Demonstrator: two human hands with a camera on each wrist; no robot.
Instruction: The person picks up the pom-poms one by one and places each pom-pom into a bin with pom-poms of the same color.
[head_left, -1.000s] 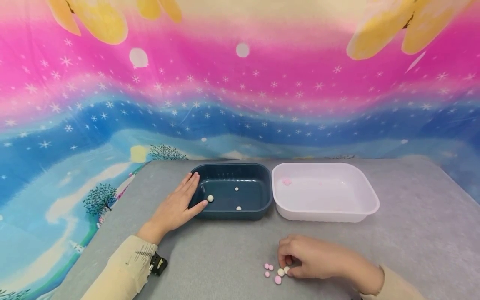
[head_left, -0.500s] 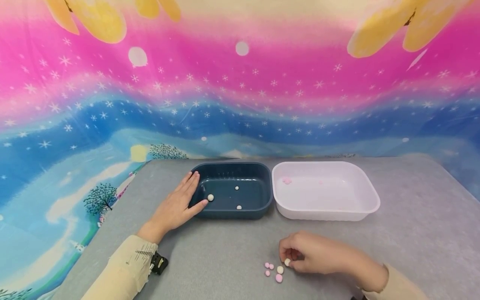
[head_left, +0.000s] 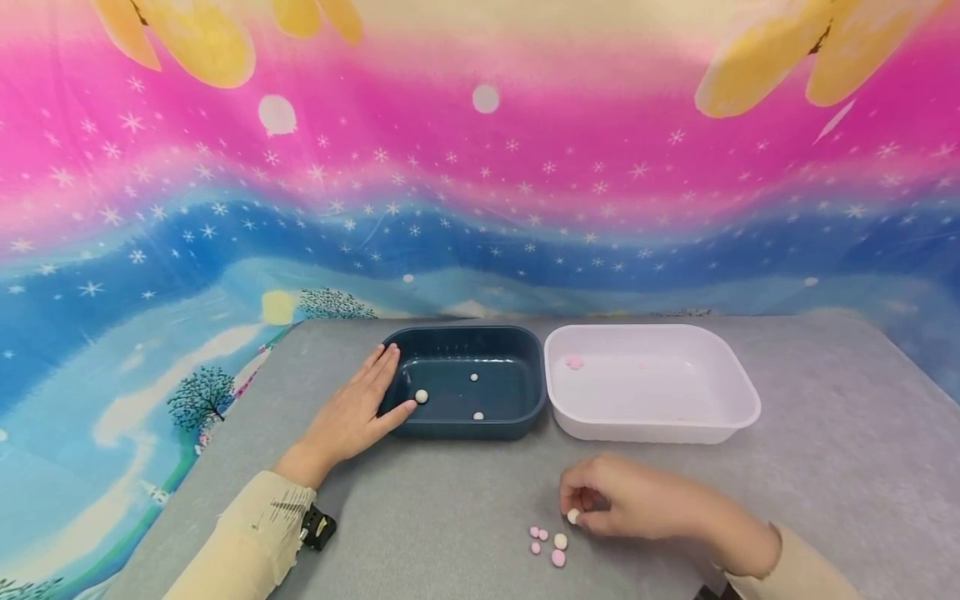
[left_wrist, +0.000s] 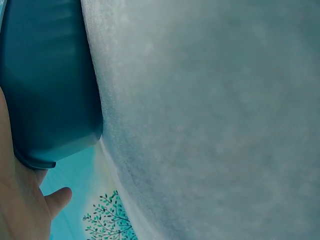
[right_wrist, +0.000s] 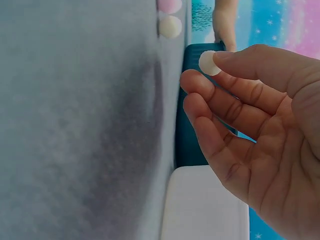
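My right hand (head_left: 626, 500) pinches a small cream ball (right_wrist: 208, 63) between thumb and forefinger, raised above the table in the right wrist view. Just left of it on the table lie a second cream ball (head_left: 560, 542), a larger pink ball (head_left: 558, 558) and several small pink balls (head_left: 536, 547). My left hand (head_left: 351, 412) rests with straight fingers on the left rim of a dark teal tub (head_left: 468, 429). Inside that tub sit a larger white ball (head_left: 422, 397) and two smaller white balls (head_left: 478, 416).
A white tub (head_left: 652, 432) stands right against the teal one, with a few pink pieces (head_left: 573, 362) in its back left corner. Grey cloth covers the table (head_left: 420, 517). Behind it hangs a colourful printed backdrop (head_left: 480, 200).
The right hand has lifted the cream ball off the table and moved slightly away from the remaining balls, toward the tubs. The left hand stays on the teal tub's rim.
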